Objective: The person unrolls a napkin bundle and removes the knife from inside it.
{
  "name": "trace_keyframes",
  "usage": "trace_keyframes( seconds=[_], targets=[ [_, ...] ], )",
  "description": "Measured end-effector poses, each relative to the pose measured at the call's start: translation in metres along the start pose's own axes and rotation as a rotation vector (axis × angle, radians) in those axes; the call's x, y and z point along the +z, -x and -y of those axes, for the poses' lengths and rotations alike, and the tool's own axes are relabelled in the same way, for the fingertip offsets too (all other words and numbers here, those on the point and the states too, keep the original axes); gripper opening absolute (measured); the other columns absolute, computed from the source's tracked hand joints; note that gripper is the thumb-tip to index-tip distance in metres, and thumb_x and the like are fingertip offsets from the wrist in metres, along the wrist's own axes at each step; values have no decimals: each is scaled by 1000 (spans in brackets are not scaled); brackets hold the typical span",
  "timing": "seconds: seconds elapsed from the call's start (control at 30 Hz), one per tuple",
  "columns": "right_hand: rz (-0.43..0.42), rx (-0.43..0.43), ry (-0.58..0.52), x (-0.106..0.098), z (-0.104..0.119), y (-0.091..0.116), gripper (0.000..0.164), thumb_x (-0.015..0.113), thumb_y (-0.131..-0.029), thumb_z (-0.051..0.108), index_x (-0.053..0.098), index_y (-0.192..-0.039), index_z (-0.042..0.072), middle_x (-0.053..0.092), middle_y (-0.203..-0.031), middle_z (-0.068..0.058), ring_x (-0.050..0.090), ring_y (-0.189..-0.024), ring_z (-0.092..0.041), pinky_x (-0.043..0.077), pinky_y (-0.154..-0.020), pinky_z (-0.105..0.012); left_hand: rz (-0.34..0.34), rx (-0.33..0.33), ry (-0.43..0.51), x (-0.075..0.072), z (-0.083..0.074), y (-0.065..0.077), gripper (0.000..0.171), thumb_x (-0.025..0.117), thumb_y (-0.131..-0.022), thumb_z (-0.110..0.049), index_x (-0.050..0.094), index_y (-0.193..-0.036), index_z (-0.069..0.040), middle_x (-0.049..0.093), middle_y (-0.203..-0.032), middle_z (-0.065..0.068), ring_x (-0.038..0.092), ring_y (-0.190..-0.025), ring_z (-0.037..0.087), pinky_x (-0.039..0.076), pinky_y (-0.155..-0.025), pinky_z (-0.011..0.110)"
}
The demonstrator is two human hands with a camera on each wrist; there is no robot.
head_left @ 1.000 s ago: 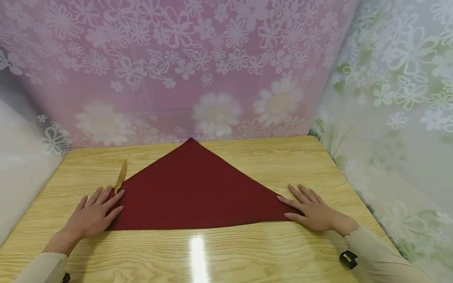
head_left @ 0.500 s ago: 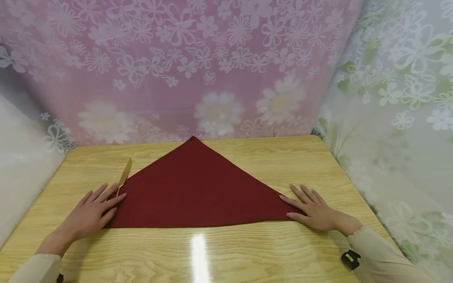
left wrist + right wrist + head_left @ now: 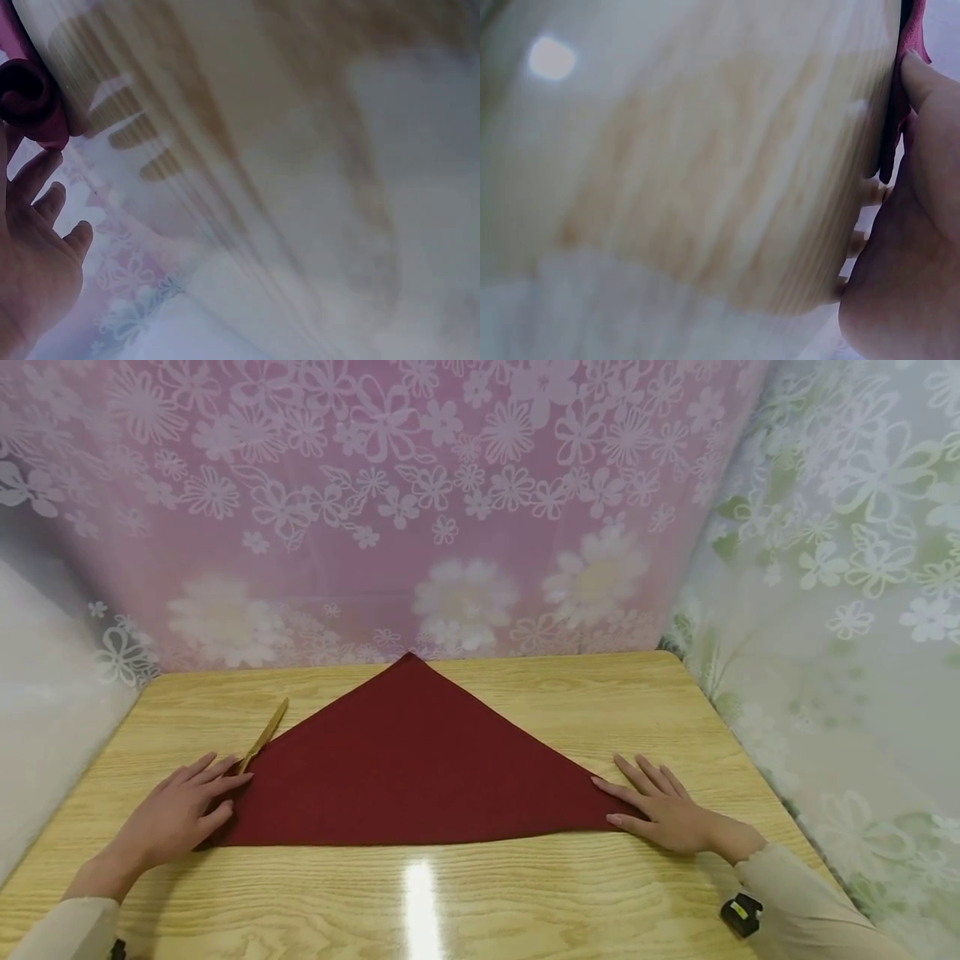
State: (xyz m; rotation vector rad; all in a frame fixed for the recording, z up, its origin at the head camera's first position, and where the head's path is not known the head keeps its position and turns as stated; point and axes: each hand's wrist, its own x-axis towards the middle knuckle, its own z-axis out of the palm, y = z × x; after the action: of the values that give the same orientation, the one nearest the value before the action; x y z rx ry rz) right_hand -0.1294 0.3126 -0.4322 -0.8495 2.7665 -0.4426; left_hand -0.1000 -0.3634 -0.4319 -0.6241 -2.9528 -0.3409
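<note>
Here, a pale wooden table (image 3: 525, 893) is set against flowered curtains (image 3: 450, 485), and on it a dark red cloth (image 3: 405, 768) is laid flat, folded into a triangle with its long edge toward the person and its apex at the far edge. The left corner is pressed by the left hand (image 3: 168, 818), fingers spread and flat; the right corner is pressed in the same way by the right hand (image 3: 663, 810), its thumb lying on the fabric. Nothing is pinched by either hand. A slim gold knife (image 3: 264, 737) lies just beside the cloth's left slope, near the left fingertips. The step in hand is judged to be smoothing and squaring the fold: it would be done well if both corners were held down with even pressure, the long edge kept straight and the layers aligned before any corner is lifted, and the knife left undisturbed.
</note>
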Motion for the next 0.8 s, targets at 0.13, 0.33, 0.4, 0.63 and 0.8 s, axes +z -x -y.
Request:
trace_keyframes(
  seconds=[0.13,0.33,0.4,0.63,0.8],
  targets=[
    [-4,-1,-1,0,0,-1,53,48,-99,44,37,-149,29,11,-156,-20,1,-139,-50,2,-103,-69,-1,-15,-1,-4,8,4,36,53,-99,-22,60,-130,-5,44,-140,24,20,-140,38,8,-114,48],
    [-45,-30,-17,2,0,2,53,51,-99,40,39,-148,27,13,-156,-22,3,-137,-52,2,-101,-71,-4,-56,11,-5,20,14,39,53,-99,-26,59,-133,-8,45,-138,26,21,-139,40,13,-112,53],
    [-61,-35,-23,3,-1,2,53,51,-98,39,39,-148,27,14,-155,-22,4,-137,-52,2,-101,-71,4,-76,36,-5,21,17,42,53,-99,-29,56,-136,-9,44,-138,28,22,-137,43,18,-107,59],
    [-35,-12,-6,1,0,1,53,49,-99,42,37,-149,29,12,-156,-21,2,-138,-51,2,-102,-69,21,-93,58,-7,20,18,45,53,-99,-32,53,-138,-10,41,-138,32,22,-136,47,20,-104,64],
    [-34,-21,-5,2,0,0,53,49,-99,42,37,-149,29,12,-156,-21,3,-138,-51,3,-102,-70,44,-93,11,-8,15,20,51,55,-97,-37,52,-139,-8,40,-140,29,22,-136,46,21,-104,63]
  ],
)
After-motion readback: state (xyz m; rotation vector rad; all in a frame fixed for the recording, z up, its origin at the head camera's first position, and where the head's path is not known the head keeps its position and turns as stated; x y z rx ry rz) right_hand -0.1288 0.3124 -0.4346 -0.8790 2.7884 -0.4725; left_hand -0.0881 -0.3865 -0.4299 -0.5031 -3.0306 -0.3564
